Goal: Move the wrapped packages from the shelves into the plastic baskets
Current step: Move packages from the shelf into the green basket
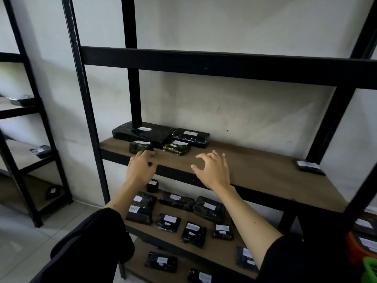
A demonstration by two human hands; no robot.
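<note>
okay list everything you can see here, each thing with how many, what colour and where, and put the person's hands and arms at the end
main shelf rack: one, black frame with brown boards, centre
side rack: one, black, far left, a few dark packages on it
packages on hand-level shelf: five, black or dark green wrap with white labels; four at left rear, one at right edge
packages on shelf below: about nine, black with white labels
packages on lowest shelf: at least two, black
baskets: orange one holding packages, green one below, right edge
left hand: fingers touching the small front-left package
right hand: open, fingers spread over the shelf
sleeves: two, black
</note>
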